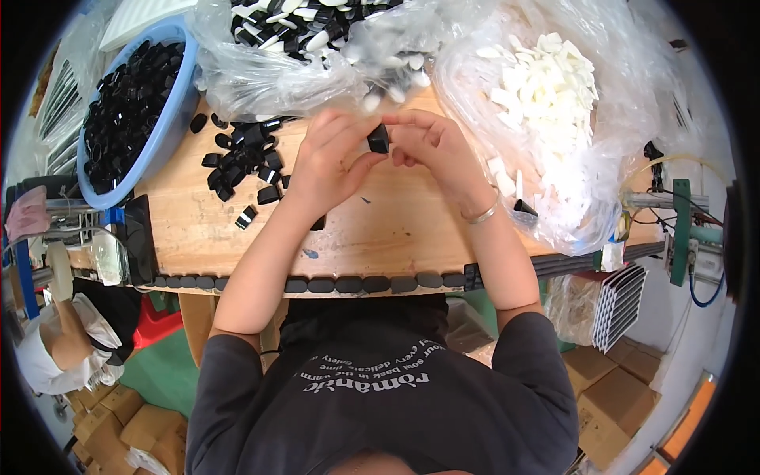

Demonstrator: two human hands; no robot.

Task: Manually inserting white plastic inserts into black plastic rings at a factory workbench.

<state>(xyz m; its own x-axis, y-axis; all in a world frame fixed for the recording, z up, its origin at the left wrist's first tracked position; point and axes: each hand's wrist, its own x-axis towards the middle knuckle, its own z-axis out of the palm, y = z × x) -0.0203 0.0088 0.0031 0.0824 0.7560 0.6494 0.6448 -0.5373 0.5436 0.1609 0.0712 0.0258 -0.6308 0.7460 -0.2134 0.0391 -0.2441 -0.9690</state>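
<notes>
A small glossy black plastic cap (378, 140) is held up over the table between my two hands. My left hand (334, 154) is closed on its left side, thumb below and fingers above, slightly blurred. From the other side my right hand (431, 146) pinches at the same cap, index fingertip by its upper edge and the other fingers curled in. Whether a smaller part sits inside the cap is hidden. Left of my left hand lies a loose heap of similar black caps (245, 154).
A blue basin (192, 75) full of black parts stands at left. Clear plastic bags hold mixed black-and-white parts (317, 39) at the back and white flat pieces (554, 83) at right. Dark oval pads (376, 283) line the front edge. A person (67, 340) sits at far left.
</notes>
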